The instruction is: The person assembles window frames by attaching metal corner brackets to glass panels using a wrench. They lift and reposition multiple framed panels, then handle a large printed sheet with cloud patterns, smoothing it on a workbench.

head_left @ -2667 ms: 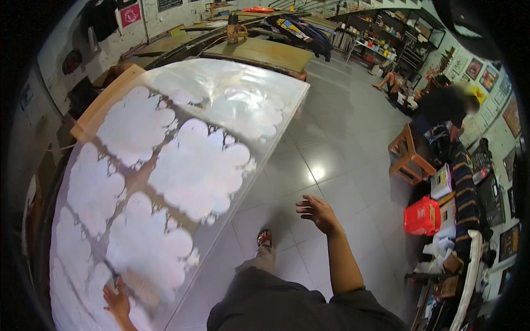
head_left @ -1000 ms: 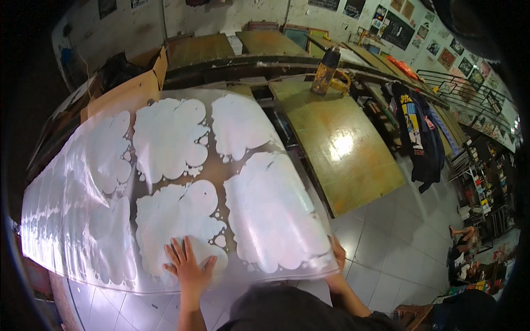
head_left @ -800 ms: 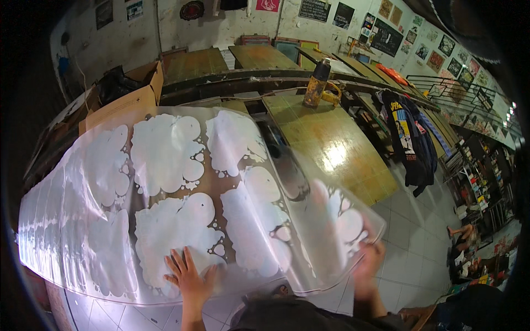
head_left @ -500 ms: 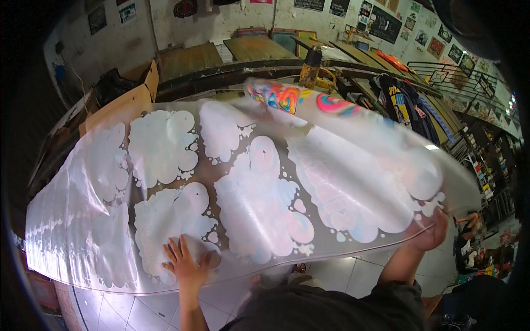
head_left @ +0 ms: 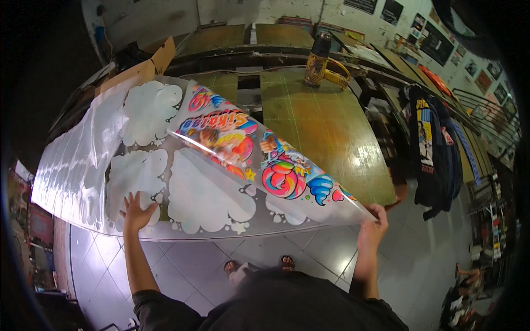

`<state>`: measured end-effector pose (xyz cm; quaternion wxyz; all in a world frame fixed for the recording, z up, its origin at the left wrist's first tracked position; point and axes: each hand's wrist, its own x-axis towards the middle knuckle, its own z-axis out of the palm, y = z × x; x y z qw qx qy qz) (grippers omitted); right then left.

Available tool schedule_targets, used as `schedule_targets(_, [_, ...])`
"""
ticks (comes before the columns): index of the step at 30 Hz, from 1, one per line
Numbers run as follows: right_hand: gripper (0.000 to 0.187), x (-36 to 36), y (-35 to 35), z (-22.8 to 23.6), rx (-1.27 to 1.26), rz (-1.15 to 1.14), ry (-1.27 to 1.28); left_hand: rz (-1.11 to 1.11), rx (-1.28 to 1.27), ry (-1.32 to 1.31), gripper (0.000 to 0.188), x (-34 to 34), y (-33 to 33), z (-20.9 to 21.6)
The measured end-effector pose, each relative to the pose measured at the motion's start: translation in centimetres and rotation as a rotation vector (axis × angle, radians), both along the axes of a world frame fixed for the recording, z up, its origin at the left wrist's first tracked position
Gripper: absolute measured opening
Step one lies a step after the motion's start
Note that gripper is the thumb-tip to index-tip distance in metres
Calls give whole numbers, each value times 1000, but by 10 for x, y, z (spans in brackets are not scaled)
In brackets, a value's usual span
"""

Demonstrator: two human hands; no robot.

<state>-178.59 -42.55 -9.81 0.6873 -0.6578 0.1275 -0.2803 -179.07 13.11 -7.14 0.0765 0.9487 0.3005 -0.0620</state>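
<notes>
A large clear plastic film sheet (head_left: 152,231) lies across the work boards, with white cloud-shaped print backs (head_left: 207,190) showing through it. Its far right part is folded over, showing a colourful printed side (head_left: 284,179) with candy swirls and cartoon figures. My left hand (head_left: 136,212) rests flat on the film near its front edge, fingers spread. At the right, my right hand (head_left: 374,223) pinches the tip of the folded corner between thumb and fingers. Beyond the fold, a greenish board (head_left: 331,129) is uncovered.
A yellow and black heat gun-like tool (head_left: 318,63) stands at the board's far side. A cardboard box (head_left: 127,77) is at the back left. Dark shirts (head_left: 436,149) hang at the right. Grey floor tiles (head_left: 292,256) lie below the front edge.
My right hand has drawn the film's corner over toward the near right, bringing the printed side up and baring the board beneath. My left hand stays spread on the film. The view has shifted.
</notes>
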Motion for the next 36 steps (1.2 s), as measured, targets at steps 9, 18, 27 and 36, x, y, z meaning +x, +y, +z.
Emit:
schedule_targets(9, [22,11,-33,-9,-224,265,171,-480,-301,-97,83,80,-220,3])
schedule_targets(18, [36,20,-42,24,-566,576,362,-614,-739,-272,92,109,-372,15])
schedule_targets(27, [65,104,-80,65,-1109,1299,-133,-371,-923,-220,74,99,-462,28])
schedule_targets(36, [56,230,-89,92,-1718,1238,-502,-331,-782,-581,49,106,-509,-3])
